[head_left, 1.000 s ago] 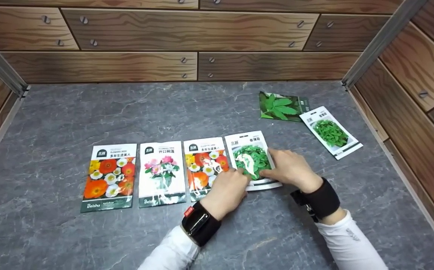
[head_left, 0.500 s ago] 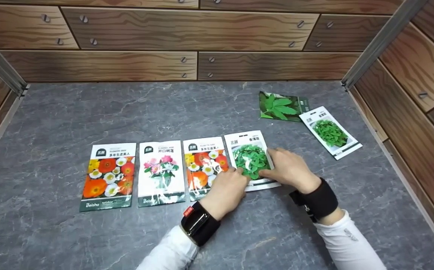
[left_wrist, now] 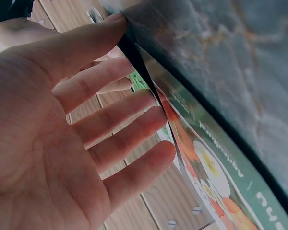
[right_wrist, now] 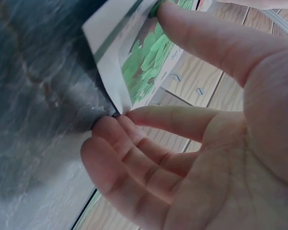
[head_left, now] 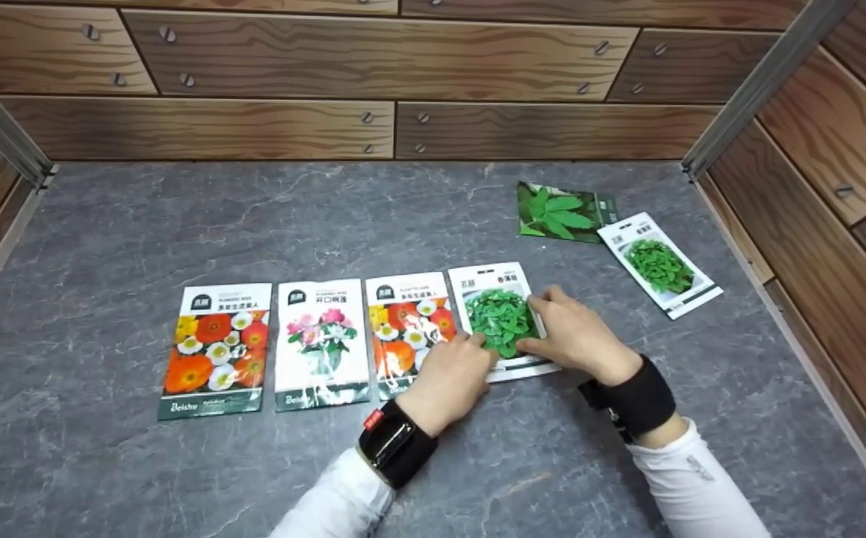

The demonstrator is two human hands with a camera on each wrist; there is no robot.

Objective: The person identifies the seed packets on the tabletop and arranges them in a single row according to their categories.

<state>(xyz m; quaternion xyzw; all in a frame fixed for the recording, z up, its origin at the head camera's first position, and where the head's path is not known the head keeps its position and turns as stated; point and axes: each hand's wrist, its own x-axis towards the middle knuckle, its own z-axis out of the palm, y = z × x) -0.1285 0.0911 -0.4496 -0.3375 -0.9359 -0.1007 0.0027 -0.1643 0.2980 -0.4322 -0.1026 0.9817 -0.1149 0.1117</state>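
Note:
A white seed packet with a green leafy picture point(head_left: 501, 320) lies at the right end of a row on the table. My right hand point(head_left: 580, 332) is at its right side, the thumb point(right_wrist: 201, 36) pressing on its face and the fingers at its edge. My left hand point(head_left: 449, 379) reaches over the lower corner of the neighbouring orange-flower seed packet point(head_left: 405, 317). Its fingers are extended, with fingertips point(left_wrist: 156, 117) by the lower left of the leafy packet. This hand hides the lower corners where the two packets meet.
Further left in the row lie a pink-flower seed packet point(head_left: 322, 336) and another orange-flower packet point(head_left: 216, 347). At the back right, a dark green leaf packet point(head_left: 558, 213) touches a second leafy packet point(head_left: 660, 265), set at a slant. Wood-patterned walls point(head_left: 373, 60) bound the grey table point(head_left: 253, 217).
The leafy packet under my hands has shifted very slightly, and the glare on it has faded. My right index finger has lifted a little. The left hand has hardly moved.

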